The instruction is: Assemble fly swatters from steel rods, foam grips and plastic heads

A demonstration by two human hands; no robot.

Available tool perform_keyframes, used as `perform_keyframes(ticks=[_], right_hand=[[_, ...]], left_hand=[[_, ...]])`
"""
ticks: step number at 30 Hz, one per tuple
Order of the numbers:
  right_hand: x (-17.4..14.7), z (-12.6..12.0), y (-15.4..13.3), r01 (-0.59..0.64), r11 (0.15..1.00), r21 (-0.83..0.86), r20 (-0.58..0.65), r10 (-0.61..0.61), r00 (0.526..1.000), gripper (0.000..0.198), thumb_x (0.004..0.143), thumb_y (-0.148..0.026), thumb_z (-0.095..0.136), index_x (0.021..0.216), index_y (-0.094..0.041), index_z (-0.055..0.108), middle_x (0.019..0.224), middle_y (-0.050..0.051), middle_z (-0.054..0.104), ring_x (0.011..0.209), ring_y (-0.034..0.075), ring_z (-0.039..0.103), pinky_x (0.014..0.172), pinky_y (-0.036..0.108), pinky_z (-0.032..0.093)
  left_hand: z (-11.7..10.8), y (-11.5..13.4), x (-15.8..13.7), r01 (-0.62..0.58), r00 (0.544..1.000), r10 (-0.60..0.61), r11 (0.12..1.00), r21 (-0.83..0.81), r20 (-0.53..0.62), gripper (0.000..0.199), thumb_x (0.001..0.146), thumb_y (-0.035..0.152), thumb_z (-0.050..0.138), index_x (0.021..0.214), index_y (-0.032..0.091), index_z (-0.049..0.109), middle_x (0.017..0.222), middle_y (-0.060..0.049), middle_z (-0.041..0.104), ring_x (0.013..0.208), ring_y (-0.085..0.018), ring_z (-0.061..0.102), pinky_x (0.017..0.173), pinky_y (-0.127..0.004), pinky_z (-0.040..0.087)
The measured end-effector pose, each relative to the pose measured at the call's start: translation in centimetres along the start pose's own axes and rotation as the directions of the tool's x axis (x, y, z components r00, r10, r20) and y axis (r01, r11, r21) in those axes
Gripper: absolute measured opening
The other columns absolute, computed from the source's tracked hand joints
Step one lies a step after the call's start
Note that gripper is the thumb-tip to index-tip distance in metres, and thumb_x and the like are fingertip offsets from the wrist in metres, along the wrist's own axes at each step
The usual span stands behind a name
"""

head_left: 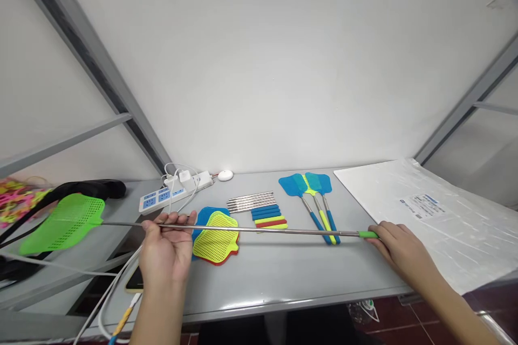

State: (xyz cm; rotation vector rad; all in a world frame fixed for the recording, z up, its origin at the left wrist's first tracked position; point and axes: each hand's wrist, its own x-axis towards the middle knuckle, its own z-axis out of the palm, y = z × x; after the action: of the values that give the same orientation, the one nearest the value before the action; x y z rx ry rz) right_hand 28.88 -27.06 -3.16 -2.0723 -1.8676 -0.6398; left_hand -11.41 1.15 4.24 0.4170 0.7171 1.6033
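A green fly swatter [243,228] with a long extended metal rod stretches across the view above the table. My left hand [169,245], palm up, holds the rod near the green mesh head, between thumb and fingers. My right hand [399,248] is closed around the green handle at the other end. Below the rod lie loose yellow swatter heads [215,237] stacked over blue and red ones. Several metal rods [251,202] and several blue, yellow and red handle sleeves [269,216] lie side by side. Three assembled swatters [315,205], two blue and one yellow, rest to their right.
A white power strip [176,192] with plugs and cables stands at the back left, beside a white round device [225,175]. A phone [134,281] lies near my left forearm. A large white package [429,215] covers the table's right end. Grey metal frames flank both sides.
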Motion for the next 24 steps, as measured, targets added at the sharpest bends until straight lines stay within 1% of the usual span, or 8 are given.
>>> perform_keyframes(ticks=[4,7,11,14,16,21,22,24], right_hand=[[0.5,0.4,-0.4,0.003,1.000,0.000,0.026,-0.003,1.000,0.026,0.100,-0.039,0.045,0.095,-0.020,0.062,0.080,0.005,0.062,0.068,0.017,0.054,0.066,0.030,0.039],[1.0,0.4,-1.8,0.035,0.999,0.010,0.046,-0.036,0.998,0.026,0.100,-0.037,0.043,0.093,-0.020,0.062,0.079,0.004,0.062,0.066,0.017,0.053,0.063,0.030,0.037],[2.6,0.4,-5.8,0.104,0.993,0.062,0.044,-0.106,0.993,0.030,0.102,-0.035,0.040,0.089,-0.019,0.062,0.074,0.003,0.063,0.060,0.016,0.052,0.060,0.029,0.035],[4.0,0.3,-8.4,0.084,0.992,0.090,0.046,-0.088,0.995,0.032,0.102,-0.036,0.038,0.085,-0.020,0.060,0.071,0.002,0.063,0.056,0.016,0.052,0.057,0.029,0.033],[4.6,0.2,-9.1,0.033,0.994,0.104,0.066,-0.040,0.997,0.032,0.102,-0.036,0.038,0.083,-0.020,0.058,0.070,0.001,0.063,0.057,0.016,0.053,0.055,0.029,0.031],[4.0,0.1,-8.4,-0.042,0.979,0.199,0.114,0.020,0.993,0.033,0.101,-0.041,0.039,0.084,-0.021,0.059,0.065,0.000,0.061,0.056,0.016,0.055,0.054,0.028,0.031],[3.6,0.1,-8.2,-0.056,0.974,0.221,0.113,0.031,0.993,0.033,0.101,-0.042,0.040,0.085,-0.022,0.060,0.064,-0.001,0.061,0.056,0.016,0.055,0.054,0.028,0.031],[2.7,0.3,-7.9,-0.077,0.962,0.264,0.118,0.047,0.992,0.032,0.101,-0.042,0.041,0.087,-0.022,0.061,0.066,0.000,0.062,0.057,0.016,0.057,0.055,0.028,0.033]], left_hand=[[0.2,-0.5,0.1,-0.012,0.999,0.014,0.999,0.037,-0.048,0.048,0.104,0.036,0.025,0.071,0.018,0.054,0.066,0.000,0.060,0.060,-0.013,0.056,0.079,-0.039,0.056],[0.5,-1.8,-0.9,-0.007,1.000,0.008,0.997,0.072,-0.015,0.044,0.103,0.037,0.030,0.074,0.018,0.057,0.083,-0.003,0.069,0.075,-0.016,0.063,0.081,-0.039,0.054],[1.3,-5.6,-5.5,0.115,0.966,-0.149,0.980,0.163,0.210,0.031,0.097,0.043,0.048,0.083,0.018,0.062,0.116,-0.009,0.069,0.101,-0.018,0.063,0.083,-0.031,0.049],[2.2,-8.7,-9.8,0.240,0.892,-0.310,0.941,0.237,0.329,0.033,0.094,0.050,0.052,0.091,0.019,0.062,0.119,-0.012,0.068,0.109,-0.022,0.062,0.088,-0.036,0.048],[2.7,-9.7,-11.4,0.263,0.878,-0.335,0.934,0.241,0.341,0.035,0.094,0.054,0.050,0.095,0.020,0.061,0.118,-0.012,0.069,0.109,-0.024,0.062,0.088,-0.039,0.047],[2.7,-7.8,-9.6,0.281,0.824,-0.391,0.910,0.304,0.409,0.036,0.092,0.045,0.059,0.119,0.023,0.060,0.133,-0.013,0.060,0.116,-0.024,0.059,0.087,-0.035,0.050],[2.6,-6.9,-8.6,0.296,0.835,-0.376,0.922,0.248,0.401,0.039,0.091,0.046,0.059,0.124,0.024,0.058,0.135,-0.013,0.059,0.114,-0.024,0.060,0.087,-0.037,0.051],[2.3,-5.1,-6.5,0.265,0.905,-0.279,0.960,0.087,0.321,0.043,0.091,0.052,0.054,0.123,0.024,0.059,0.133,-0.013,0.060,0.110,-0.025,0.063,0.088,-0.039,0.053]])
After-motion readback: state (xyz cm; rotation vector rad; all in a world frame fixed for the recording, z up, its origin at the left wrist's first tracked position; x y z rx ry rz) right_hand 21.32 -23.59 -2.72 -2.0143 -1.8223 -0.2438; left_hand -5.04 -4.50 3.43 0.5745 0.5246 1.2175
